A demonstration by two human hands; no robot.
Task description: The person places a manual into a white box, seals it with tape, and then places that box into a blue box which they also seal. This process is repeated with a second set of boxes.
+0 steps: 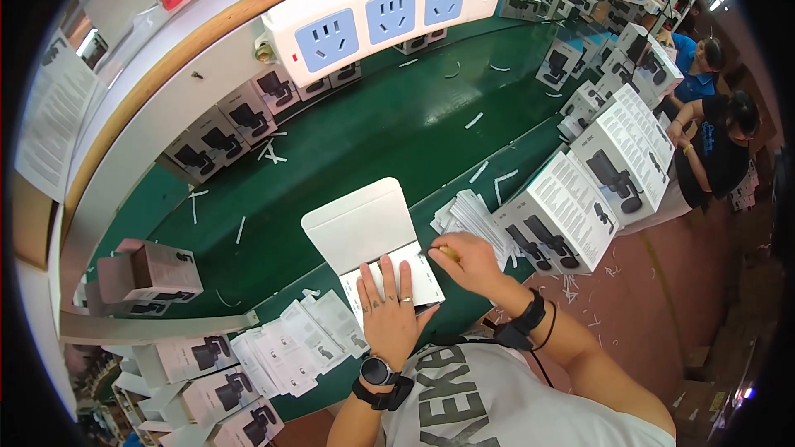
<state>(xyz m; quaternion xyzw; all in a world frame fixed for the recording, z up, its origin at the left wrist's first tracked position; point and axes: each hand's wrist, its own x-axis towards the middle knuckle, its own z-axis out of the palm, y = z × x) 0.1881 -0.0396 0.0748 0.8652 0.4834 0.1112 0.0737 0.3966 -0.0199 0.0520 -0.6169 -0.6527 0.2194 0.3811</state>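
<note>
In front of me on the green bench stands a white carton [356, 228], its lid flap raised away from me. Flat across its opening lies my left hand [389, 314], fingers spread and pressing on the white surface inside. My right hand [470, 263] is closed at the carton's right edge, around something small and yellowish that I cannot make out. Close behind that hand is a pile of folded white leaflets [472, 219]. Left of the carton, printed sheets [302, 339] lie fanned out.
Printed product boxes [559, 223] line the right side; open-flapped boxes [199, 356] stand at the lower left. A white power strip [385, 16] hangs on the shelf edge ahead. Paper strips [273, 151] litter the green bench [356, 132]. Two people [716, 149] are at the far right.
</note>
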